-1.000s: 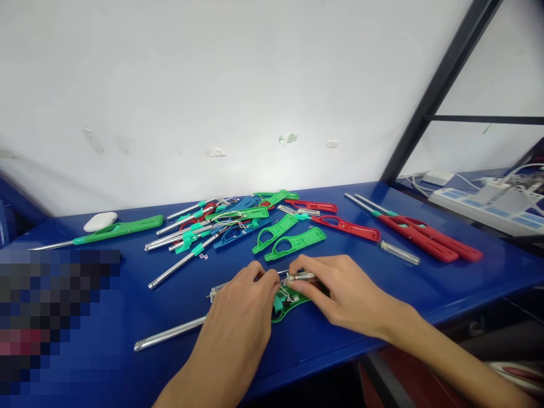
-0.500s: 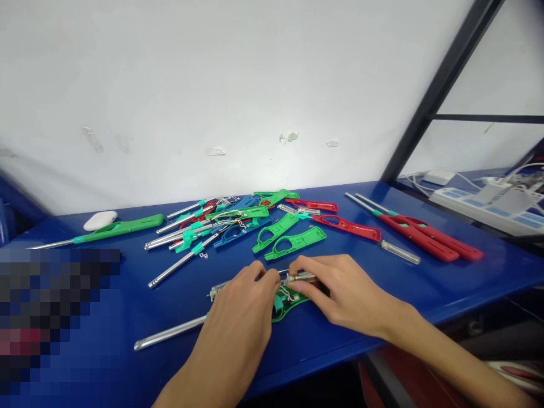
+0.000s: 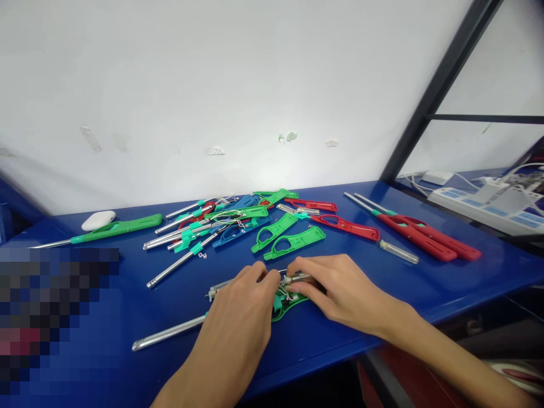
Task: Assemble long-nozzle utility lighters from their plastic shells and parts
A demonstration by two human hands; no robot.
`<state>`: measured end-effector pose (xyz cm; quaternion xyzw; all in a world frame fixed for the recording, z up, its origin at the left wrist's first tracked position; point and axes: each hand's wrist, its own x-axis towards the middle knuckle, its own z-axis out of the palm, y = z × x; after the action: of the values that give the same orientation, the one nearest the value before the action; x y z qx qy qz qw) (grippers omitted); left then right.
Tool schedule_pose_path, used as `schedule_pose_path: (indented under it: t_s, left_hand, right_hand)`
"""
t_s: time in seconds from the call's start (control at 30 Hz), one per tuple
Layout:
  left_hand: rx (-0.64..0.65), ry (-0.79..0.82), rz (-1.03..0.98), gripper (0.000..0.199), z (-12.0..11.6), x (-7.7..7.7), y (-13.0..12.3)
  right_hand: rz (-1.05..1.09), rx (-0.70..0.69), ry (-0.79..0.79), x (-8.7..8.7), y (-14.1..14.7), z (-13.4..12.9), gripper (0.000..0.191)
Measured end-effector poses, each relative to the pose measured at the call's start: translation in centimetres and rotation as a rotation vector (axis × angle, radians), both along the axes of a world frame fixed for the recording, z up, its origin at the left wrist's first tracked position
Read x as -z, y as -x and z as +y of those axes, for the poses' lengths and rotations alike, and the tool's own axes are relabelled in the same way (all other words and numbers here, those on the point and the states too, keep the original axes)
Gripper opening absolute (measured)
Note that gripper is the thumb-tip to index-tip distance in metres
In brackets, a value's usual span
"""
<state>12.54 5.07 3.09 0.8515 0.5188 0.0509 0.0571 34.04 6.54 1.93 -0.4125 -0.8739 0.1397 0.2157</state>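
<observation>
My left hand [image 3: 244, 306] is closed over the middle of an opened green lighter [image 3: 293, 307], whose metal tube [image 3: 170, 333] sticks out to the left. Thin white wires and a teal part show in the open handle. Between the thumb and index finger of my right hand [image 3: 335, 283] is a clear fuel cylinder [image 3: 298, 278], just above the handle. Another clear cylinder [image 3: 219, 288] lies behind my left hand, partly covered by it. The palm side of my left hand is hidden.
Behind my hands lie green half shells [image 3: 297, 242], a red shell [image 3: 348, 226], a loose cylinder [image 3: 399, 253] and a pile of opened lighters. Closed red lighters [image 3: 416, 238] are at the right, a green one [image 3: 127, 226] and a white case [image 3: 98, 220] at the left. A power strip [image 3: 488, 212] stands far right.
The view has shifted very slightly. The cylinder in my right hand is a little farther left over the handle; my left hand has stayed in almost the same place.
</observation>
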Motion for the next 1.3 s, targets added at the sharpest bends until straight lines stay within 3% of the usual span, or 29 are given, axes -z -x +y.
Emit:
schedule_pose_path:
  t_s: [0.73,1.3]
  left_hand:
    - [0.05,-0.047,0.114,0.035,-0.27,0.11,0.15]
    - [0.06,-0.101,0.039,0.037,-0.14,0.83,0.53]
  right_hand:
    - [0.004,-0.034,-0.001,0.16,-0.09,-0.05,0.016]
    - [-0.009,-0.048,-0.002,0.16,0.03,0.2,0.022]
